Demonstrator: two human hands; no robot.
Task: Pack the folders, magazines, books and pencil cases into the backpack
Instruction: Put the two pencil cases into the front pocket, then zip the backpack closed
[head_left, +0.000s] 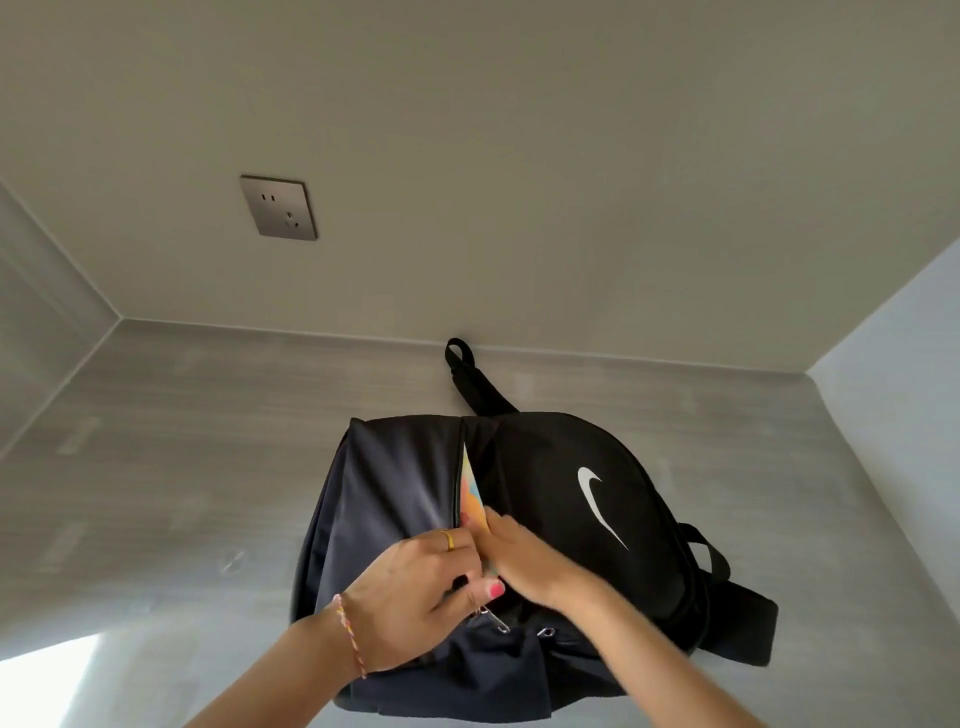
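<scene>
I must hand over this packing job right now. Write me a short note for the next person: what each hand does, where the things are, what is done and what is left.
Left hand: grips the backpack fabric beside the zip opening and holds it apart.
Right hand: fingers on the colourful flat item, at the mouth of the opening.
Things: the backpack lies on the grey floor by the wall. The colourful item, a magazine or a folder, sits mostly inside; only its edge shows.
Done: at least this one item is nearly in.
Left: push it fully in. No other folders, books or pencil cases are in view, so check for them. The zip pulls sit at the near end; the zip is open.
</scene>
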